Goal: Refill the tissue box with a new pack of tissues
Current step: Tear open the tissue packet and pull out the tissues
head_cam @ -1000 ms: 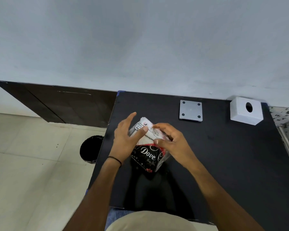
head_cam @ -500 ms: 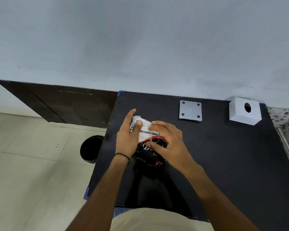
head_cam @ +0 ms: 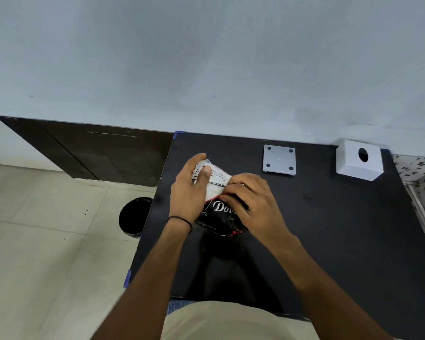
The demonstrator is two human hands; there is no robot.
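Tissue box (head_cam: 353,169), black table (head_cam: 329,229), grey wall (head_cam: 206,57)

I take this for a plain room in a home or small office. It has a pale tiled floor (head_cam: 47,241), a bare grey wall (head_cam: 206,57) and dark wood panelling (head_cam: 88,153) low along it. A black bin (head_cam: 133,217) stands by the table's (head_cam: 341,229) left edge, and a white tissue box (head_cam: 351,165) sits at its far right corner.
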